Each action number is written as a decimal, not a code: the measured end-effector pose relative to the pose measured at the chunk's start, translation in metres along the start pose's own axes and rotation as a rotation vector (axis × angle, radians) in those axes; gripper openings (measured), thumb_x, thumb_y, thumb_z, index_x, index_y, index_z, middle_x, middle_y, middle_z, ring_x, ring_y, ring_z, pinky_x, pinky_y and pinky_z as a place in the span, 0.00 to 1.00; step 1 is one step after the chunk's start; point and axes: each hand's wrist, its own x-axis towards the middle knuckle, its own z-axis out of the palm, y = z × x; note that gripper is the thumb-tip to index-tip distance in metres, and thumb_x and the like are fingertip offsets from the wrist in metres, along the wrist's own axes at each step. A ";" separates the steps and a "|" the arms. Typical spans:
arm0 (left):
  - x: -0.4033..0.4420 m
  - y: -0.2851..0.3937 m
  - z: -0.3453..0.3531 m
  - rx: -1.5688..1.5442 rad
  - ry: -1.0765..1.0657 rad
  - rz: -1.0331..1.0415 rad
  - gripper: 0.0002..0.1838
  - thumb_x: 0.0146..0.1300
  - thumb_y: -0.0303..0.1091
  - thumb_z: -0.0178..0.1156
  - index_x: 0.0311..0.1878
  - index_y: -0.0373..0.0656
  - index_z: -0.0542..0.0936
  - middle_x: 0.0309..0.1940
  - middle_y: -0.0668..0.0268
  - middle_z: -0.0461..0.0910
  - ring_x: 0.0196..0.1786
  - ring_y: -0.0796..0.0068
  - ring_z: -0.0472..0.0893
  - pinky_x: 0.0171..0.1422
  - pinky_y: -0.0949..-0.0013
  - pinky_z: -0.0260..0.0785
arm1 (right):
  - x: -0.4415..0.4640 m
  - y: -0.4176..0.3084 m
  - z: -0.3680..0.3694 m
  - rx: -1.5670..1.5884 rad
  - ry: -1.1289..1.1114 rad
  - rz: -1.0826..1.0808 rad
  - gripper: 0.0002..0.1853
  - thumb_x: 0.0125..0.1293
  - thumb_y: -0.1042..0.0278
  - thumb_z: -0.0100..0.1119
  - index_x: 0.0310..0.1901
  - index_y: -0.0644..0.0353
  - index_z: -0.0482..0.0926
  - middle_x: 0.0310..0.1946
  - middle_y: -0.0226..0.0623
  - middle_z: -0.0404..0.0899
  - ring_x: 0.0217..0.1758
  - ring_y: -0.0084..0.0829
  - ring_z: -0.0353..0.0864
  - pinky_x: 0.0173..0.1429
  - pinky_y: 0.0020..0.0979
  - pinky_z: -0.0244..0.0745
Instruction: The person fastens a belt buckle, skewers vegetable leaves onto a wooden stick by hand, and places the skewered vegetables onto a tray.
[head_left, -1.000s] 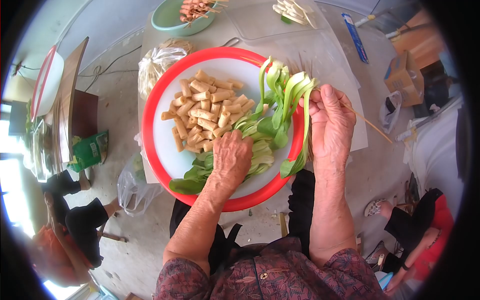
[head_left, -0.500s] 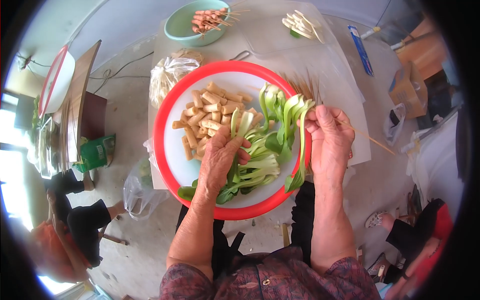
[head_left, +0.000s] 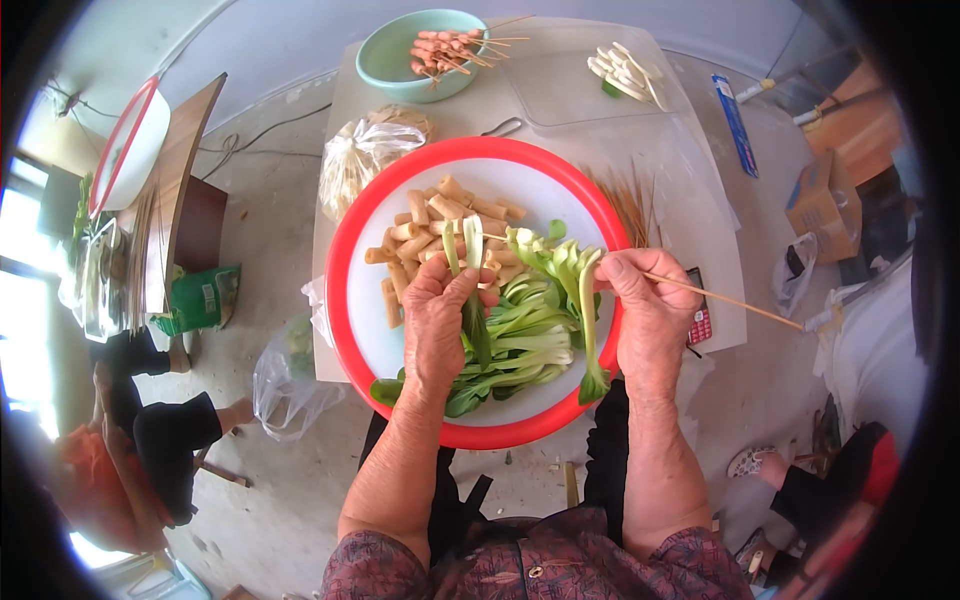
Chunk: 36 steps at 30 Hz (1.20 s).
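Note:
My right hand (head_left: 648,325) is closed on a bamboo skewer (head_left: 745,303), whose long end sticks out to the right. Bok choy leaves (head_left: 560,262) are threaded on the skewer left of my fingers, and one long leaf hangs down. My left hand (head_left: 436,325) pinches bok choy stalks (head_left: 473,245), their pale ends up, close to the skewer's left end. Both hands are over a white basin with a red rim (head_left: 338,345). Loose bok choy (head_left: 525,345) lies in it below the hands, beside short tan tubular pieces (head_left: 408,240).
Behind the basin are a green bowl (head_left: 375,75) with skewered pink pieces (head_left: 445,52), a tied plastic bag (head_left: 350,160) and a clear tray (head_left: 560,105) with white strips. Bare skewers (head_left: 630,205) and a phone (head_left: 700,315) lie at right. Other people sit on both sides.
The stalks in my left hand now stand more upright, nearer the skewer's end. The threaded leaves are bunched closer to my right hand. The whole view has shifted slightly.

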 end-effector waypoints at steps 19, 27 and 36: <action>-0.006 -0.004 0.007 0.044 -0.033 0.136 0.16 0.63 0.23 0.58 0.55 0.34 0.76 0.40 0.65 0.81 0.38 0.81 0.79 0.42 0.77 0.74 | -0.008 0.012 0.009 -0.074 0.009 -0.102 0.06 0.60 0.75 0.63 0.35 0.68 0.78 0.29 0.35 0.81 0.31 0.22 0.78 0.41 0.22 0.75; -0.011 0.003 0.009 0.014 -0.075 0.092 0.16 0.67 0.31 0.54 0.55 0.36 0.74 0.40 0.61 0.81 0.39 0.75 0.81 0.43 0.73 0.76 | -0.001 0.016 0.004 0.146 0.065 0.005 0.07 0.61 0.73 0.63 0.35 0.67 0.78 0.29 0.37 0.81 0.29 0.25 0.79 0.39 0.26 0.77; -0.004 0.009 -0.001 -0.028 -0.016 0.087 0.15 0.70 0.34 0.49 0.55 0.35 0.73 0.38 0.60 0.80 0.36 0.71 0.82 0.40 0.72 0.76 | -0.008 0.012 0.010 0.128 -0.028 0.038 0.06 0.60 0.74 0.63 0.34 0.68 0.78 0.28 0.37 0.81 0.29 0.25 0.79 0.41 0.25 0.76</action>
